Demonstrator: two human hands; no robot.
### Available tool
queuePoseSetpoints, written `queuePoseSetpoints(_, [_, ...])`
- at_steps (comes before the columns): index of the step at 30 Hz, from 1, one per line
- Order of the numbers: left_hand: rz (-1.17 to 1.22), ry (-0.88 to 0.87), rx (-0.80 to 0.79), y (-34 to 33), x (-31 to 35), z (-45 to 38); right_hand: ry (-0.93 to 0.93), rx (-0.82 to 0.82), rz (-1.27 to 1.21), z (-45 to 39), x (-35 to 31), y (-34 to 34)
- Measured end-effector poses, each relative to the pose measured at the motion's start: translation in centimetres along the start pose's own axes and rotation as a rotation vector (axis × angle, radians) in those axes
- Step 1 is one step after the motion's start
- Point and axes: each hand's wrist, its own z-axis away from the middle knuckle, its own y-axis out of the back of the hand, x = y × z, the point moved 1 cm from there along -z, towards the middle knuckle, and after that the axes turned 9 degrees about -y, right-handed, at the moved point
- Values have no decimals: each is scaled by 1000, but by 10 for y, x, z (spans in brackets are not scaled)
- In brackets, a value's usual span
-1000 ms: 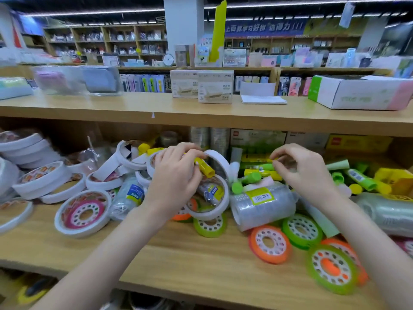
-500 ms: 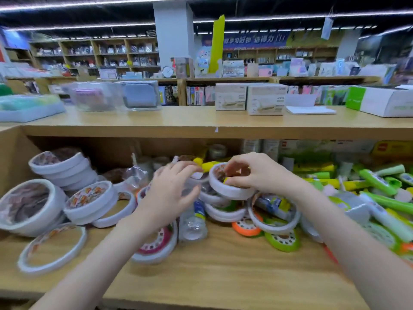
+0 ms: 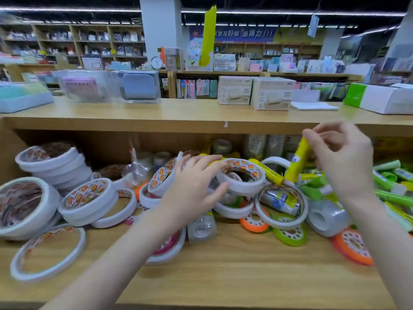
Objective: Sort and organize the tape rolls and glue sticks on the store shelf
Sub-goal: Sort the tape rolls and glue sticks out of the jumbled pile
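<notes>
A heap of white double-sided tape rolls (image 3: 89,198) fills the left and middle of the wooden shelf (image 3: 234,265). My left hand (image 3: 192,189) rests on the heap, fingers curled around the edge of one white tape roll (image 3: 242,175). My right hand (image 3: 342,157) is raised at the right and pinches a yellow glue stick (image 3: 298,161), tilted, its lower end above the pile. Green and yellow glue sticks (image 3: 393,184) lie jumbled at the far right. Small orange and green tape rolls (image 3: 290,233) and clear tape packs (image 3: 326,217) lie in front.
The shelf board above (image 3: 201,117) overhangs the compartment and carries boxes (image 3: 271,92) and clear cases (image 3: 111,86). A wooden side wall (image 3: 6,148) closes the left end. A thin tape ring (image 3: 48,251) lies near the front edge. More store shelves stand behind.
My right hand has lifted away from the white tape roll to the upper right, now holding a yellow glue stick. My left hand has shifted right onto that roll.
</notes>
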Motion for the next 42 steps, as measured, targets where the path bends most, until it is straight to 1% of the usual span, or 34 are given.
queuePoseSetpoints(1, [-2, -6, -1, -3, 4, -4, -46, -33, 128, -4, 3, 2])
queuePoseSetpoints(2, [-1, -6, -4, -6, 8, -7, -88, -134, 339, -7, 6, -1])
queuePoseSetpoints(4, [-7, 9, -39, -12, 16, -15, -99, -380, 739, -5, 11, -17])
queuePoseSetpoints(5, [-16, 23, -77, -16, 19, -18, -84, -434, 880, -2, 10, -25])
queuePoseSetpoints(7, [-35, 57, -142, -23, 22, -22, 7, -419, 1050, 3, 3, -36])
queuePoseSetpoints(9, [-42, 79, -155, -28, 21, -22, 133, -372, 1151, 7, 0, -40])
queuePoseSetpoints(12, [-35, 104, -152, -31, 19, -20, 236, -384, 1168, 11, 3, -39])
queuePoseSetpoints(14, [-32, 115, -179, -32, 19, -19, 259, -417, 1171, 12, 8, -37])
queuePoseSetpoints(18, [-21, 135, -192, -31, 20, -19, 218, -409, 1219, 5, 11, -34])
queuePoseSetpoints(21, [-38, 141, -203, -30, 21, -19, 191, -414, 1162, 1, 9, -30])
queuePoseSetpoints(24, [-57, 142, -224, -26, 22, -20, 180, -399, 1101, -7, 5, -10])
queuePoseSetpoints(27, [-89, 115, -213, -24, 26, -25, 111, -386, 955, -20, 3, 16])
queuePoseSetpoints(29, [-118, 46, -134, -25, 32, -27, 58, -374, 834, -25, 7, 28])
queuePoseSetpoints(31, [-134, 0, -68, -27, 38, -29, 19, -329, 773, -28, 13, 39])
queuePoseSetpoints(34, [-126, -52, -41, -27, 45, -32, -12, -252, 772, -31, 22, 61])
queuePoseSetpoints(36, [-120, -49, -56, -29, 46, -33, -58, -233, 800, -36, 29, 71])
queuePoseSetpoints(40, [-113, -2, -105, -40, 46, -34, -220, -308, 857, -50, 54, 68])
queuePoseSetpoints(42, [-111, 6, -111, -43, 44, -33, -254, -342, 836, -52, 63, 63])
